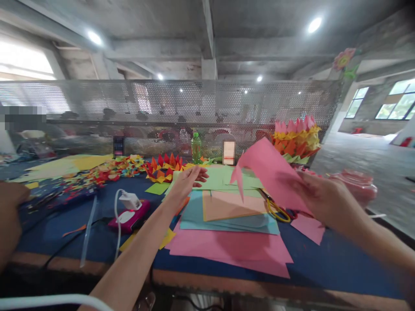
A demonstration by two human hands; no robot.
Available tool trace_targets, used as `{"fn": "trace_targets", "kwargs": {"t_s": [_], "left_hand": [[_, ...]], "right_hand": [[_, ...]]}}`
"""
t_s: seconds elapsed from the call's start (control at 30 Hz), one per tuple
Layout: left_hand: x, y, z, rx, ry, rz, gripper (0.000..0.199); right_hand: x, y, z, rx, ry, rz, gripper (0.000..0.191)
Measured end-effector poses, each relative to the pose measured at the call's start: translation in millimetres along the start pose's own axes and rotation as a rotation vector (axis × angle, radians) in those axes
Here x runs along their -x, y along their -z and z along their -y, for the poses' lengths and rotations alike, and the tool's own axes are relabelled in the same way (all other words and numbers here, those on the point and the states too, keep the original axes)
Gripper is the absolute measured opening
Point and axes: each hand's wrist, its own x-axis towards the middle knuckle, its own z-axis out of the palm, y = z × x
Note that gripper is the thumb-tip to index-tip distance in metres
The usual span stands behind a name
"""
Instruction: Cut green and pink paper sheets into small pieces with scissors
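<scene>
My right hand (pixel 313 190) grips a bent sheet of pink paper (pixel 270 170) by its right side, raised above the table. A narrow cut flap hangs from the sheet's left end. My left hand (pixel 192 178) is over the light green paper (pixel 223 179), its fingers loosely bent and apart with nothing visible in them. Below lie peach paper (pixel 235 205), blue paper (pixel 194 216) and a pile of pink sheets (pixel 227 246). Yellow-handled scissors (pixel 279 212) rest right of the stack, their blades partly hidden. A small pink piece (pixel 309 228) lies beside them.
Left are a purple power strip (pixel 129 216) with a white charger (pixel 129 200), and paper scraps (pixel 110 172). Behind stand a folded red-orange paper ring (pixel 164 166), a green bottle (pixel 196 148) and a layered paper flower (pixel 295 140). Another person's arm (pixel 11 216) enters at left.
</scene>
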Motion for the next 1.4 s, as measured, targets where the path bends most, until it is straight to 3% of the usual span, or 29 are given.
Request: {"fn": "trace_targets", "kwargs": {"t_s": [0.07,0.2,0.3,0.4,0.57,0.8,0.93,1.1,1.27,1.4], "left_hand": [[-0.5,6.8,-0.5,-0.002,-0.008,-0.052,0.046],[2.8,17.9,-2.9,-0.064,-0.057,-0.093,0.043],[6.6,21.8,-0.2,-0.187,-0.081,-0.025,0.041],[8.5,20.3,10.7,-0.319,-0.073,0.166,0.047],[9.2,1.3,31.5,-0.503,-0.042,0.611,0.046],[15.7,-21.2,29.8,-1.001,-0.114,0.782,0.079],[23.0,-22.4,20.9,-1.194,-0.095,0.777,0.065],[27.7,-20.0,17.5,-1.134,0.03,0.851,0.024],[29.9,-17.9,18.2,-1.215,-0.136,0.775,0.054],[28.9,-19.0,9.4,-1.148,-0.135,0.716,0.045]], "right_hand": [[9.1,-20.4,8.6,0.071,0.117,-0.024,0.037],[43.4,-60.4,29.5,0.108,0.483,0.147,0.057],[67.5,-73.1,40.7,0.103,0.571,0.244,0.061],[81.2,-70.1,44.3,0.06,0.618,0.246,0.062],[92.0,-64.2,38.1,0.051,0.683,0.25,0.062],[111.8,-72.0,38.1,0.057,0.634,0.43,0.051],[118.4,-72.8,42.7,0.016,0.554,0.364,0.047],[121.0,-73.5,45.7,0.057,0.556,0.302,0.048],[122.2,-73.7,53.1,0.064,0.495,0.284,0.042],[125.2,-78.2,62.1,0.131,0.42,0.232,0.04]]}}
